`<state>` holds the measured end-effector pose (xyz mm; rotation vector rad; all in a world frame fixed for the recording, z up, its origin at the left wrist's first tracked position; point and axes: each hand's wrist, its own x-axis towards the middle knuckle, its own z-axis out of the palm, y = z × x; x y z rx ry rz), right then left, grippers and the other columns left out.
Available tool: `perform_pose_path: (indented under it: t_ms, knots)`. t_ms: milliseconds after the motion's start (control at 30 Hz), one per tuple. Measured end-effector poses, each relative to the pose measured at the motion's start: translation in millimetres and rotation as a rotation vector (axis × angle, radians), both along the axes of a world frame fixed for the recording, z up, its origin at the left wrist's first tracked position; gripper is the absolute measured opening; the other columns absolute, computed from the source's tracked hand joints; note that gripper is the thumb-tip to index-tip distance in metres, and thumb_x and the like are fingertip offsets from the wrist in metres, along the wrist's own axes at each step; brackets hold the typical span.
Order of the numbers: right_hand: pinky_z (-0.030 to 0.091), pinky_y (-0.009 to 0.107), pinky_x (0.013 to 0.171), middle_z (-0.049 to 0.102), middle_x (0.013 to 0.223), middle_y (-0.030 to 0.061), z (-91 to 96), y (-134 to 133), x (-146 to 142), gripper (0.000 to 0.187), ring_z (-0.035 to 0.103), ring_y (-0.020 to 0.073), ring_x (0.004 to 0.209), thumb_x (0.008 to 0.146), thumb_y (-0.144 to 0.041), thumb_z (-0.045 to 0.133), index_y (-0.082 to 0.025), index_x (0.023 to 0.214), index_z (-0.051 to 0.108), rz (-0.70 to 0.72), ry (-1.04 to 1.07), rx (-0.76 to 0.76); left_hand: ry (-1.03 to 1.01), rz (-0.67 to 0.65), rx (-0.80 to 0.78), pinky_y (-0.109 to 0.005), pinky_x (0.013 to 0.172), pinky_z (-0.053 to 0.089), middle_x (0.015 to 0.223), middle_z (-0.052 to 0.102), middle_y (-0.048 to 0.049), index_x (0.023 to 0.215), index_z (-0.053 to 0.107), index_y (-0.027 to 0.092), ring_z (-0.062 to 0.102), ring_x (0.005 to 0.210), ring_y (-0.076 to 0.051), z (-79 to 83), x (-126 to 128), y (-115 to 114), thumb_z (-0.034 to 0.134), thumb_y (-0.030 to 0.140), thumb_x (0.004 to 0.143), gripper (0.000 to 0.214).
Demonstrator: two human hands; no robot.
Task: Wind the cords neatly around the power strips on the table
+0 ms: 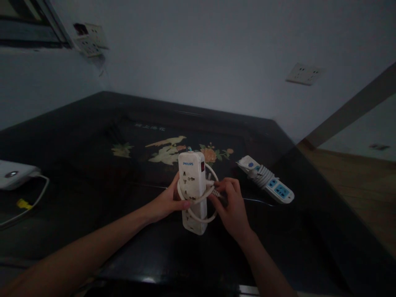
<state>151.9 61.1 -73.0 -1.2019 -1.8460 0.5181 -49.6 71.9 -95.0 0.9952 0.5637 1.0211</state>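
A white Philips power strip [192, 177] stands on end above the dark table, its sockets facing me. My left hand [168, 202] grips its left side, thumb across the front. A white cord [201, 218] is looped around the strip's body. My right hand [230, 204] pinches that cord and its plug at the strip's right side.
A second white power strip [268, 181] with blue sockets and a bundled cord lies to the right. A white device [12, 175] with a cable sits at the left edge. The dark table [93, 148] bears a painted bird and flowers. Wall sockets [305, 74] hang behind.
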Motion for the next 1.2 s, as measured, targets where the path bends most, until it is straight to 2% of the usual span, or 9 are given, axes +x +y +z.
perform_pose_path:
  t_ms: [167,267,400,500,567,667,800,933,1200]
  knots:
    - [0.05,0.037,0.083,0.05,0.099,0.0056,-3.3,-3,-2,0.019,0.056,0.0192,0.094,0.083,-0.024,0.057,-0.024,0.098,0.046,0.014,0.146,-0.106,0.03,-0.017,0.029,-0.049,0.098,0.043,0.13,0.055,-0.0131,0.137,0.035,0.028,0.053,0.119,-0.032,-1.0,-2,0,0.082,0.028,0.062,0.089]
    - [0.051,0.033,0.08,0.056,0.101,0.0037,1.1,-2,2,0.032,0.059,0.0181,0.094,0.083,-0.028,0.058,-0.026,0.11,0.042,0.131,0.345,-0.269,0.074,-0.034,0.063,-0.049,0.098,0.043,0.129,0.056,-0.0127,0.138,0.033,0.029,0.052,0.12,-0.033,1.5,-5,1,0.083,0.027,0.06,0.092]
    - [0.053,0.03,0.073,0.063,0.095,0.0023,4.9,0,4,0.026,0.063,0.0167,0.085,0.088,-0.037,0.05,-0.027,0.112,0.047,0.175,0.59,-0.468,0.103,-0.06,0.121,-0.05,0.099,0.042,0.128,0.055,-0.013,0.138,0.032,0.028,0.052,0.12,-0.033,4.5,-6,3,0.081,0.029,0.062,0.09]
    - [0.052,0.027,0.067,0.063,0.083,-0.0007,4.2,2,3,0.031,0.063,0.015,0.075,0.078,-0.036,0.065,-0.026,0.104,0.052,0.116,0.639,-0.579,0.13,-0.096,0.181,-0.051,0.1,0.041,0.13,0.052,-0.0128,0.135,0.034,0.027,0.049,0.123,-0.032,3.1,-6,3,0.08,0.026,0.064,0.084]
    - [0.052,0.028,0.064,0.063,0.082,-0.0014,4.4,3,3,0.041,0.063,0.0151,0.071,0.069,-0.033,0.075,-0.025,0.102,0.053,0.147,0.654,-0.675,0.156,-0.108,0.214,-0.051,0.1,0.04,0.129,0.052,-0.0118,0.133,0.035,0.028,0.049,0.123,-0.032,1.2,-7,1,0.079,0.024,0.064,0.082]
    - [0.052,0.033,0.072,0.064,0.091,0.0022,6.7,3,9,0.044,0.063,0.0181,0.081,0.066,-0.032,0.078,-0.023,0.104,0.058,0.219,0.601,-0.763,0.259,-0.1,0.269,-0.051,0.101,0.038,0.128,0.052,-0.0115,0.132,0.034,0.026,0.049,0.122,-0.031,1.6,-10,-1,0.079,0.024,0.064,0.081]
    - [0.047,0.039,0.088,0.064,0.098,0.0041,9.5,2,19,0.041,0.057,0.0223,0.097,0.066,-0.032,0.079,-0.024,0.104,0.067,0.306,0.402,-0.738,0.424,-0.12,0.364,-0.05,0.102,0.037,0.128,0.052,-0.0117,0.132,0.034,0.023,0.049,0.12,-0.03,11.7,-15,-5,0.079,0.025,0.063,0.083]
    - [0.047,0.036,0.082,0.061,0.09,0.0015,11.3,1,24,0.034,0.056,0.0208,0.09,0.062,-0.028,0.082,-0.024,0.093,0.071,0.356,0.327,-0.678,0.539,-0.159,0.457,-0.045,0.1,0.041,0.122,0.056,-0.0087,0.124,0.045,0.023,0.054,0.112,-0.028,21.3,-18,-9,0.08,0.029,0.061,0.072]
    - [0.047,0.027,0.074,0.06,0.09,-0.0004,21.4,-6,14,0.028,0.058,0.0156,0.085,0.065,-0.019,0.081,-0.025,0.089,0.067,0.29,0.535,-0.416,0.674,-0.017,0.476,-0.049,0.101,0.041,0.123,0.056,-0.0141,0.127,0.043,0.018,0.052,0.117,-0.033,22.8,-24,-4,0.077,0.034,0.063,0.075]
